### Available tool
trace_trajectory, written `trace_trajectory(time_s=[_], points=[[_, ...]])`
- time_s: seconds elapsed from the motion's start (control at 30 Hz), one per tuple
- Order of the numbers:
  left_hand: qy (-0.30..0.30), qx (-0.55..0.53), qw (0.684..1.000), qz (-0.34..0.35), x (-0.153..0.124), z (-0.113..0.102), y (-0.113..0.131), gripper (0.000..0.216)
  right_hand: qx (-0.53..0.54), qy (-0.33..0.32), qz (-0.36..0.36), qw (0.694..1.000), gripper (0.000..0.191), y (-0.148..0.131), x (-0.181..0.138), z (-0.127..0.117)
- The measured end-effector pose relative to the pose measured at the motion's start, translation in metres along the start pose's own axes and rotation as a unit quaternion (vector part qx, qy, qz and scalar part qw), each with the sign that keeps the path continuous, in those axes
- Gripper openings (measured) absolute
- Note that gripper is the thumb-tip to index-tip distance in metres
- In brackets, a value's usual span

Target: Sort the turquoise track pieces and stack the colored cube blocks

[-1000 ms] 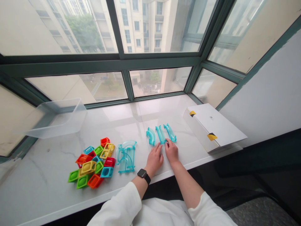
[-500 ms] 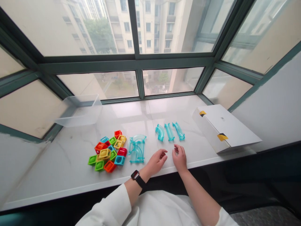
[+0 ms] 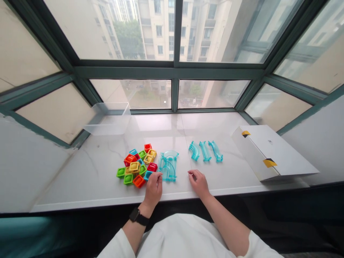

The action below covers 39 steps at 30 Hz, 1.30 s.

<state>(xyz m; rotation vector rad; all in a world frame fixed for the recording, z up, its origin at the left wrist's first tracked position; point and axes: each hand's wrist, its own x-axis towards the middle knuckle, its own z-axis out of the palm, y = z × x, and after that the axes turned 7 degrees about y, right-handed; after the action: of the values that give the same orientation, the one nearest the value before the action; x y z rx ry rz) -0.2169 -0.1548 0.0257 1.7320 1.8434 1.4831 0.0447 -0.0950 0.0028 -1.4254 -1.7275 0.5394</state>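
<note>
My left hand (image 3: 154,187), with a dark watch on its wrist, is at the near right side of a pile of colourful square blocks (image 3: 134,167). Its fingers are loosely bent, and I see nothing held in them. It partly covers a blue block (image 3: 148,175); whether it touches that block I cannot tell. Just beyond its fingertips lie clear blue track pieces (image 3: 168,167), grouped close together. My right hand (image 3: 199,182) rests near the front of the white surface, fingers loosely curled and holding nothing. Beyond it, three clear blue track pieces lie in a row, including a straight one (image 3: 205,151).
A clear plastic bin (image 3: 109,125) stands at the back left by the window. On the right is a white box (image 3: 279,152) with yellow and black tabs. The white sill's front edge (image 3: 94,204) runs just before my body.
My left hand has moved left, from beside my right hand to the blocks. My right hand has shifted slightly, staying near the front edge. The camera view has turned a little left.
</note>
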Motion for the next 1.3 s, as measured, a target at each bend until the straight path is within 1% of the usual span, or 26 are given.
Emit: trace_trajectory(time_s=[0.07, 0.13, 0.27, 0.33, 0.4, 0.5, 0.6, 0.7, 0.8, 0.97, 1.07, 1.13, 1.2, 1.3], points=[[-0.019, 0.017, 0.998, 0.061, -0.01, 0.007, -0.003, 0.022, 0.014, -0.012, -0.01, 1.0, 0.022, -0.011, 0.005, 0.008], [-0.038, 0.036, 0.994, 0.099, -0.018, 0.013, -0.003, 0.025, 0.035, -0.024, -0.016, 0.999, 0.023, -0.022, 0.011, 0.015], [-0.077, 0.065, 0.986, 0.131, -0.023, 0.016, -0.001, 0.032, 0.043, -0.059, 0.007, 0.997, 0.022, -0.046, 0.024, 0.026], [-0.104, 0.076, 0.981, 0.146, -0.022, 0.016, 0.0, 0.032, 0.023, -0.09, 0.025, 0.995, 0.021, -0.055, 0.03, 0.032], [-0.116, 0.086, 0.977, 0.158, -0.019, 0.017, 0.001, 0.031, -0.003, -0.121, 0.036, 0.992, 0.02, -0.059, 0.033, 0.038], [-0.109, 0.097, 0.976, 0.164, -0.017, 0.02, 0.002, 0.026, -0.02, -0.149, 0.047, 0.988, 0.019, -0.058, 0.035, 0.046], [-0.104, 0.099, 0.976, 0.163, -0.018, 0.022, 0.001, 0.026, 0.001, -0.16, 0.074, 0.984, 0.021, -0.055, 0.035, 0.049], [-0.1, 0.104, 0.977, 0.159, -0.019, 0.023, 0.0, 0.029, 0.025, -0.154, 0.117, 0.981, 0.025, -0.051, 0.039, 0.047], [-0.102, 0.107, 0.977, 0.157, -0.019, 0.023, 0.0, 0.03, 0.041, -0.153, 0.143, 0.977, 0.028, -0.046, 0.043, 0.044], [-0.115, 0.114, 0.973, 0.164, -0.017, 0.023, 0.002, 0.029, 0.07, -0.181, 0.178, 0.965, 0.027, -0.036, 0.047, 0.037], [-0.118, 0.114, 0.972, 0.169, -0.015, 0.024, 0.001, 0.029, 0.09, -0.214, 0.21, 0.95, 0.024, -0.034, 0.046, 0.03], [-0.121, 0.112, 0.971, 0.172, -0.015, 0.024, 0.001, 0.03, 0.107, -0.244, 0.244, 0.933, 0.02, -0.034, 0.045, 0.026], [-0.122, 0.112, 0.97, 0.175, -0.015, 0.025, -0.001, 0.032, 0.131, -0.274, 0.284, 0.909, 0.017, -0.034, 0.044, 0.022], [-0.121, 0.114, 0.97, 0.178, -0.015, 0.026, -0.002, 0.035, 0.166, -0.314, 0.352, 0.866, 0.016, -0.032, 0.042, 0.016]])
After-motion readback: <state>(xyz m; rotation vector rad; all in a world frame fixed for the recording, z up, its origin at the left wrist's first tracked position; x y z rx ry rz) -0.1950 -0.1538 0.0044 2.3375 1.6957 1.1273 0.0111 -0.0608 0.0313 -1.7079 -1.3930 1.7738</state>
